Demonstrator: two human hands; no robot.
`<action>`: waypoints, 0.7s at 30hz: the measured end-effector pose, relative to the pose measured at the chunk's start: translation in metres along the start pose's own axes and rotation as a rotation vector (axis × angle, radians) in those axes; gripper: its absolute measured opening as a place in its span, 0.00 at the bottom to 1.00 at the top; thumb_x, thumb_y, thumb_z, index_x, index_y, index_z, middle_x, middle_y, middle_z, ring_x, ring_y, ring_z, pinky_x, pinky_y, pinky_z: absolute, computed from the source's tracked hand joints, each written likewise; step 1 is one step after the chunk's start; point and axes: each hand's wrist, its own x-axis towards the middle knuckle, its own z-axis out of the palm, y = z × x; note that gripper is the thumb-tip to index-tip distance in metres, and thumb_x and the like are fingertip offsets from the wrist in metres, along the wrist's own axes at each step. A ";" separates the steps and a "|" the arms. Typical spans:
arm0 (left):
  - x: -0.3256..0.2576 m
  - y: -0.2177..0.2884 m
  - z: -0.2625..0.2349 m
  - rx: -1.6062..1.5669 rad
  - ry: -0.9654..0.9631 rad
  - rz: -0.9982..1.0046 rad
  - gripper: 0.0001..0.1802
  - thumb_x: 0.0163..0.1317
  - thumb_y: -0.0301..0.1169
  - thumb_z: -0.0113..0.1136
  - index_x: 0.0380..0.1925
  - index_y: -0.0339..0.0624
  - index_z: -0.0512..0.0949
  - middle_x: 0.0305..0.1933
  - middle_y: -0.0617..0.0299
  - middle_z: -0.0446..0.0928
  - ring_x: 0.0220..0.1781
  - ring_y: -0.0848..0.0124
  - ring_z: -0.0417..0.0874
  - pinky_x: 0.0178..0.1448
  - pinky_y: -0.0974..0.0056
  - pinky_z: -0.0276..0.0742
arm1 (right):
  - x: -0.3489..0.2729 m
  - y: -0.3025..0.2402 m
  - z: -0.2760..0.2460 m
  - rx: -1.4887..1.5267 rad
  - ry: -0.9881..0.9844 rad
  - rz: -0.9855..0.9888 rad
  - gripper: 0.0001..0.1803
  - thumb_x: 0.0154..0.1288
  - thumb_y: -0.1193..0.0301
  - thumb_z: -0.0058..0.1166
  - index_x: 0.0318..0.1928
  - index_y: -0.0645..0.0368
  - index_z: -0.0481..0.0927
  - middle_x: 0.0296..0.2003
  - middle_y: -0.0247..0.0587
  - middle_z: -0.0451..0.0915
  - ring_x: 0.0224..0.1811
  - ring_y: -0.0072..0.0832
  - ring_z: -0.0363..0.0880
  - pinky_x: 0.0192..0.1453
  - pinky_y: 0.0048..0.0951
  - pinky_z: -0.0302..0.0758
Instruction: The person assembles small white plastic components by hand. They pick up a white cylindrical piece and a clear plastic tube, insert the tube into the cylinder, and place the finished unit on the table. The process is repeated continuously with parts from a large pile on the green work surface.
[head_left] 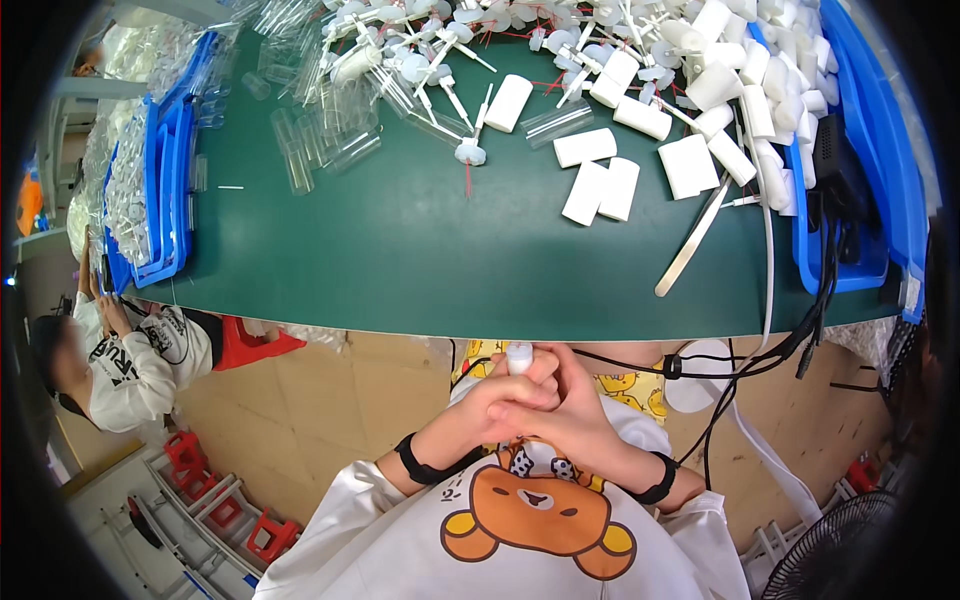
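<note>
Just below the near table edge, both hands are clasped in front of my body. My left hand is closed, its fingers overlapping the other hand. Closed against it is my right hand. A white cylinder with a translucent tip pokes up between them; its lower part is hidden by the fingers. On the table beyond lie white rounded sleeves. A white stem with a pale round cap and a red thread lies near clear plastic tubes. Metal tweezers rest to the right.
Capped stems and white sleeves are heaped along the far side of the green table. Blue trays stand at the left, and a blue bin at the right. Black cables hang past the right edge. Another person sits at left.
</note>
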 end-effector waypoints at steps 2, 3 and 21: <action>0.003 0.004 0.007 -0.019 -0.007 -0.037 0.16 0.48 0.20 0.50 0.16 0.50 0.54 0.15 0.70 0.57 0.18 0.79 0.58 0.21 0.70 0.50 | 0.001 -0.001 0.001 -0.033 0.017 -0.013 0.31 0.48 0.77 0.66 0.52 0.63 0.65 0.44 0.38 0.74 0.47 0.24 0.73 0.53 0.28 0.72; 0.004 0.006 0.011 -0.028 -0.012 -0.055 0.16 0.47 0.19 0.49 0.16 0.49 0.54 0.15 0.70 0.57 0.17 0.79 0.58 0.20 0.70 0.49 | 0.001 -0.001 0.001 -0.053 0.033 -0.028 0.30 0.47 0.77 0.67 0.51 0.63 0.66 0.43 0.39 0.74 0.47 0.24 0.74 0.52 0.28 0.72; -0.089 0.058 -0.102 1.302 0.544 0.197 0.14 0.63 0.28 0.49 0.48 0.39 0.72 0.32 0.64 0.74 0.33 0.71 0.73 0.42 0.67 0.72 | -0.028 -0.033 -0.027 -0.989 -0.175 0.014 0.24 0.55 0.63 0.62 0.47 0.65 0.73 0.46 0.48 0.76 0.51 0.40 0.74 0.55 0.33 0.69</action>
